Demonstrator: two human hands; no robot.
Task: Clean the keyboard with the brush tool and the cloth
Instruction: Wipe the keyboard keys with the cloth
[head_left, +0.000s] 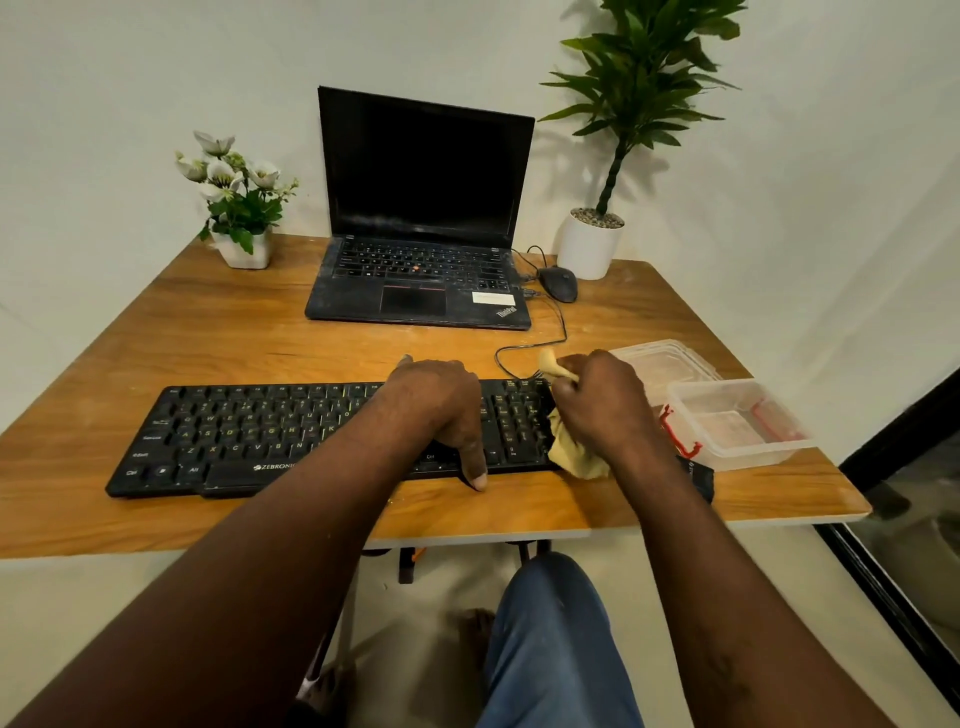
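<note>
on the wooden table (234, 322), the black keyboard (249, 436) lies with its long axis left to right, near edge toward the person. left hand (441, 410) spans it front to back, right of centre, thumb on the near edge and fingers curled over the far edge, holding it; right hand (602, 405) is closed round a bunched yellow cloth (576, 457) at the number-pad end, so the remaining keys likely lie to its left along that axis. legible: "zebroni", partly hidden, on the keyboard front; "thinkpad" on the laptop (421, 208); brush tool not identified.
</note>
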